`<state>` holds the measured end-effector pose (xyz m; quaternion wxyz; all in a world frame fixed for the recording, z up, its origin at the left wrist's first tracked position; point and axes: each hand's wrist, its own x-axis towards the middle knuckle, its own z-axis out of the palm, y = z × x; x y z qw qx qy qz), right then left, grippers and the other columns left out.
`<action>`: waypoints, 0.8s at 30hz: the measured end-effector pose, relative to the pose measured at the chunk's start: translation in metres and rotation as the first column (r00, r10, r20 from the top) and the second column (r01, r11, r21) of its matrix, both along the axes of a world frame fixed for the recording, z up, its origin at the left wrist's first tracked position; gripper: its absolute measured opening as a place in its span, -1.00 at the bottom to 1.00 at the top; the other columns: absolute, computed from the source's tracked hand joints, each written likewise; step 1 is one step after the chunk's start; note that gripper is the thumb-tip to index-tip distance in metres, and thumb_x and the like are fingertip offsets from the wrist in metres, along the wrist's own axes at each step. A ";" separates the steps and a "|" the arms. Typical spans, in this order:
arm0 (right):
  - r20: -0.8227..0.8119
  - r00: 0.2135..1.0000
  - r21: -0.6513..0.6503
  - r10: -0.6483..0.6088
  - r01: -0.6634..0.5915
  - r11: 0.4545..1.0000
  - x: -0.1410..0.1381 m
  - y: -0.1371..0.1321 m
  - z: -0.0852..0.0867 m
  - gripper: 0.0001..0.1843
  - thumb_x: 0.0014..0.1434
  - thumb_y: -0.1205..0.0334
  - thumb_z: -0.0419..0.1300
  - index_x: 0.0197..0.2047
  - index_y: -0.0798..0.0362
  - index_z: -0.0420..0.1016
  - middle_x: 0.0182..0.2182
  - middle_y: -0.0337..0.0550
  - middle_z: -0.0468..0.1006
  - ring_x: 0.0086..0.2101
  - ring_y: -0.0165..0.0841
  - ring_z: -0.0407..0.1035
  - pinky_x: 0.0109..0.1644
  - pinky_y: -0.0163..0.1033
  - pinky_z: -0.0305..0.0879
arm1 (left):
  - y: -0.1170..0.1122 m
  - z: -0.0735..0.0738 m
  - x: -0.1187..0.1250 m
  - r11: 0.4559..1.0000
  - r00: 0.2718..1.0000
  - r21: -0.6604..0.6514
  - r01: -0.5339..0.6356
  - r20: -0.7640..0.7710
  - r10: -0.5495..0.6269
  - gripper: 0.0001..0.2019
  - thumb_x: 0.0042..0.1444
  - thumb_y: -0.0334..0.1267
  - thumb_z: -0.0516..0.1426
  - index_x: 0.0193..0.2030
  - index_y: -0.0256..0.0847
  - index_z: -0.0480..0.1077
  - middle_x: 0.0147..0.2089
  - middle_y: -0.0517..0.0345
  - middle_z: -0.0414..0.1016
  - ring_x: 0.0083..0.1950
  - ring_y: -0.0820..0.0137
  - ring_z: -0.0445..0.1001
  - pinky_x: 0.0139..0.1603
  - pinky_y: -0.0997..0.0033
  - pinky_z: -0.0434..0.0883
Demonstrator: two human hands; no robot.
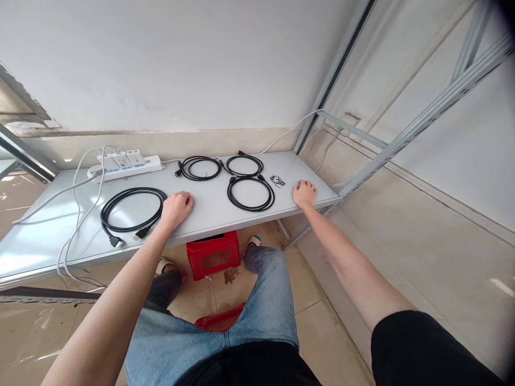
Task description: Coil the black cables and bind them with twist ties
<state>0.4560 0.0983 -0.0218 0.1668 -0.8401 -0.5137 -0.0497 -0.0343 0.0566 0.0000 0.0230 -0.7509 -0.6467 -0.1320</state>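
My left hand (177, 208) rests on the light grey shelf top (201, 206), its fingers curled in and nothing showing in them. Just left of it lies a large coiled black HDMI cable (105, 213), both plugs pointing toward the front edge. My right hand (304, 193), also loosely curled and seemingly holding nothing, sits near the shelf's right end. A small tangle of thin black ties (277, 180) is the nearest thing to it. Between the hands are three more coiled black cables: one at the back (200, 178), another (245, 175) beside it, and a third (251, 209) in front.
A white power strip (145, 165) with plugged-in adapters stands at the back left, its white cords (76, 214) looping over the front edge. A metal upright (333, 75) frames the right side. Below the shelf is a red plastic stool (213, 256).
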 end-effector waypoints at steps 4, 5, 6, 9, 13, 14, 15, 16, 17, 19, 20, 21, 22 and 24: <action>-0.002 1.000 -0.001 -0.004 0.004 1.000 -0.001 -0.001 0.001 -0.50 0.37 0.23 -0.08 0.25 0.15 0.45 0.25 0.19 0.41 0.23 -0.02 0.21 0.32 0.06 0.01 | 0.000 -0.001 -0.001 1.000 1.000 0.006 0.002 -0.011 -0.002 -0.64 0.36 -0.14 -0.09 -0.26 -0.17 0.50 -0.13 -0.08 0.62 -0.14 0.17 0.55 -0.22 0.30 0.29; -0.002 1.000 -0.001 -0.004 0.004 1.000 -0.001 -0.001 0.002 -0.49 0.37 0.23 -0.08 0.25 0.15 0.45 0.26 0.19 0.41 0.23 -0.01 0.20 0.32 0.06 0.01 | 0.000 -0.001 -0.001 1.000 1.000 0.010 0.005 -0.013 -0.005 -0.64 0.36 -0.14 -0.09 -0.26 -0.17 0.49 -0.13 -0.08 0.62 -0.14 0.17 0.55 -0.22 0.30 0.28; -0.003 1.000 -0.001 -0.003 0.003 1.000 -0.001 -0.002 0.002 -0.49 0.37 0.23 -0.09 0.25 0.15 0.45 0.26 0.19 0.41 0.24 -0.01 0.20 0.32 0.06 0.01 | 0.000 -0.002 -0.001 1.000 1.000 0.012 0.008 -0.015 -0.008 -0.64 0.36 -0.15 -0.09 -0.26 -0.17 0.49 -0.13 -0.08 0.62 -0.14 0.17 0.55 -0.23 0.30 0.28; 0.000 1.000 -0.006 -0.005 0.005 1.000 -0.002 -0.002 0.003 -0.50 0.37 0.23 -0.09 0.25 0.15 0.45 0.26 0.20 0.40 0.24 -0.02 0.19 0.32 0.06 0.01 | 0.001 -0.003 -0.002 1.000 1.000 0.015 0.010 -0.019 -0.009 -0.64 0.37 -0.14 -0.09 -0.25 -0.16 0.49 -0.12 -0.07 0.62 -0.13 0.17 0.56 -0.23 0.30 0.27; 0.006 1.000 -0.012 -0.006 0.006 1.000 -0.003 -0.002 0.003 -0.50 0.38 0.23 -0.09 0.26 0.15 0.44 0.25 0.20 0.41 0.23 -0.03 0.19 0.31 0.06 0.02 | 0.001 -0.003 -0.002 1.000 1.000 0.009 0.003 -0.016 -0.003 -0.64 0.37 -0.14 -0.09 -0.24 -0.16 0.49 -0.12 -0.08 0.62 -0.12 0.17 0.56 -0.23 0.31 0.27; 0.006 1.000 -0.011 -0.007 0.007 1.000 -0.003 -0.002 0.003 -0.49 0.37 0.23 -0.09 0.26 0.15 0.44 0.24 0.20 0.41 0.23 -0.03 0.19 0.30 0.06 0.02 | 0.001 -0.003 -0.002 1.000 1.000 0.009 0.004 -0.015 -0.003 -0.64 0.37 -0.15 -0.09 -0.25 -0.16 0.49 -0.12 -0.08 0.62 -0.12 0.17 0.56 -0.23 0.31 0.27; 0.006 1.000 -0.008 -0.008 0.008 1.000 -0.003 -0.002 0.003 -0.49 0.37 0.23 -0.09 0.26 0.15 0.44 0.24 0.20 0.41 0.23 -0.03 0.19 0.30 0.05 0.02 | 0.000 -0.002 -0.001 1.000 1.000 0.011 0.004 -0.014 -0.004 -0.65 0.37 -0.15 -0.09 -0.25 -0.16 0.49 -0.12 -0.08 0.62 -0.13 0.17 0.56 -0.23 0.30 0.26; 0.005 1.000 -0.005 -0.007 0.007 1.000 -0.003 -0.003 0.003 -0.49 0.37 0.23 -0.09 0.25 0.15 0.45 0.24 0.20 0.41 0.22 -0.03 0.19 0.30 0.05 0.02 | 0.000 -0.001 -0.001 1.000 1.000 0.011 0.006 -0.014 -0.006 -0.65 0.37 -0.15 -0.09 -0.26 -0.16 0.49 -0.12 -0.08 0.62 -0.13 0.17 0.56 -0.24 0.30 0.26; 0.004 1.000 -0.004 -0.004 0.004 1.000 -0.003 -0.003 0.004 -0.49 0.37 0.23 -0.09 0.25 0.16 0.45 0.24 0.20 0.41 0.22 -0.03 0.19 0.30 0.05 0.02 | 0.000 -0.001 -0.001 1.000 1.000 0.010 0.007 -0.013 -0.007 -0.65 0.36 -0.16 -0.09 -0.26 -0.16 0.48 -0.12 -0.08 0.62 -0.13 0.17 0.56 -0.24 0.30 0.25; 0.001 1.000 -0.006 0.003 -0.003 1.000 -0.003 -0.003 0.004 -0.49 0.37 0.22 -0.09 0.25 0.16 0.45 0.24 0.21 0.41 0.22 -0.03 0.20 0.29 0.05 0.03 | 0.000 0.001 0.000 1.000 1.000 0.007 0.006 -0.010 -0.006 -0.65 0.36 -0.16 -0.08 -0.27 -0.16 0.48 -0.12 -0.08 0.62 -0.13 0.16 0.56 -0.25 0.30 0.24; -0.001 1.000 -0.007 0.005 -0.005 1.000 -0.003 -0.004 0.004 -0.49 0.37 0.22 -0.09 0.25 0.16 0.45 0.24 0.21 0.41 0.22 -0.03 0.20 0.29 0.06 0.03 | -0.001 0.001 0.000 1.000 1.000 0.006 0.006 -0.009 -0.006 -0.66 0.36 -0.16 -0.08 -0.28 -0.16 0.47 -0.13 -0.08 0.62 -0.13 0.16 0.56 -0.26 0.29 0.24; -0.002 1.000 -0.009 0.006 -0.006 1.000 -0.003 -0.004 0.004 -0.49 0.37 0.22 -0.09 0.25 0.16 0.45 0.24 0.20 0.41 0.22 -0.03 0.20 0.29 0.06 0.03 | -0.001 0.001 0.000 1.000 1.000 0.007 0.005 -0.008 -0.005 -0.66 0.36 -0.16 -0.08 -0.28 -0.17 0.47 -0.13 -0.08 0.62 -0.13 0.16 0.56 -0.26 0.29 0.23; -0.002 1.000 -0.009 0.006 -0.006 1.000 -0.003 -0.004 0.005 -0.49 0.37 0.23 -0.09 0.26 0.16 0.45 0.24 0.20 0.41 0.22 -0.03 0.20 0.29 0.06 0.03 | 0.000 0.001 0.000 1.000 1.000 0.007 0.005 -0.006 -0.005 -0.66 0.36 -0.16 -0.08 -0.28 -0.17 0.47 -0.13 -0.08 0.62 -0.13 0.16 0.56 -0.27 0.29 0.23; 0.001 1.000 -0.006 0.001 -0.001 1.000 -0.003 -0.004 0.004 -0.49 0.37 0.23 -0.09 0.26 0.15 0.45 0.24 0.19 0.41 0.22 -0.03 0.20 0.30 0.06 0.03 | 0.000 0.000 0.000 1.000 1.000 0.007 0.003 -0.003 -0.003 -0.66 0.36 -0.16 -0.07 -0.29 -0.17 0.47 -0.14 -0.08 0.62 -0.13 0.16 0.56 -0.27 0.30 0.23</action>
